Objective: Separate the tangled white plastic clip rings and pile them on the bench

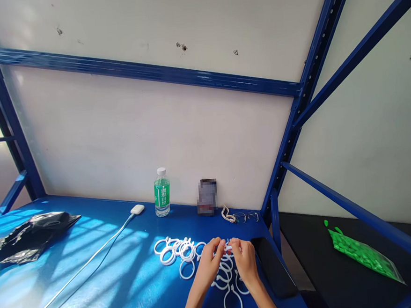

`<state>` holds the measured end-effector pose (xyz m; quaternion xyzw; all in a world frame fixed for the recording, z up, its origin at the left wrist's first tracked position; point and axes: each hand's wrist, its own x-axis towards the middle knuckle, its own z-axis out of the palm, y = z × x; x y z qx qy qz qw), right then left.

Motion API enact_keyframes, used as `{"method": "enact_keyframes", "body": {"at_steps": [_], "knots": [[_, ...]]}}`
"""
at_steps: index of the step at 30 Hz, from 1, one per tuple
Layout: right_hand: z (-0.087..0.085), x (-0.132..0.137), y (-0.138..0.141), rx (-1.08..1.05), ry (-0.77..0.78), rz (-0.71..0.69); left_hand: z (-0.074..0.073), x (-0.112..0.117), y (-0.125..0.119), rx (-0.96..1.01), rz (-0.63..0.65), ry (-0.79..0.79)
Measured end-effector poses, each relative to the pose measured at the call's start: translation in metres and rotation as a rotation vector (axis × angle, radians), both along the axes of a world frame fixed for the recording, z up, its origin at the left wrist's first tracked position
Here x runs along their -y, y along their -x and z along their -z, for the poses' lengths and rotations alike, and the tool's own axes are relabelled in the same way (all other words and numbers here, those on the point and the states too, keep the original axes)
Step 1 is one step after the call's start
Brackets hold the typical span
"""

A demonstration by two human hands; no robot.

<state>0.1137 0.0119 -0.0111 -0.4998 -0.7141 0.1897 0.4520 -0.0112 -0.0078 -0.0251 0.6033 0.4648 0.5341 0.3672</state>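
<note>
My left hand (212,260) and my right hand (245,260) are close together above the blue tabletop, fingers pinched. Between their fingertips shows a small part of a white plastic curtain ring (228,249); the fingers hide most of it. Loose white curtain rings, each with a small eyelet, lie in a pile (186,250) left of my left hand. More rings are spread below and between my wrists, one ring (233,304) being nearest to me. A black phone (275,267) lies flat just right of my right hand.
Along the wall stand a water bottle (162,194) and a blurred-out upright phone (207,197), with glasses (245,217) beside it. A white cable (93,255) and black plastic bag (31,236) lie left. Blue rack posts (288,134) edge the right; beyond lies a bag of green pieces (363,254).
</note>
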Motion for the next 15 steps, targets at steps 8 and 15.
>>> {"method": "enact_keyframes", "body": {"at_steps": [8,15], "knots": [[0.0027,0.0014,0.0015,-0.011,0.005,-0.015,-0.0072,0.0017,-0.0016,0.06,-0.026,0.027],[-0.0009,0.0044,0.0051,-0.006,-0.045,-0.079,-0.0037,-0.0003,0.0027,-0.08,-0.133,-0.044]]}}
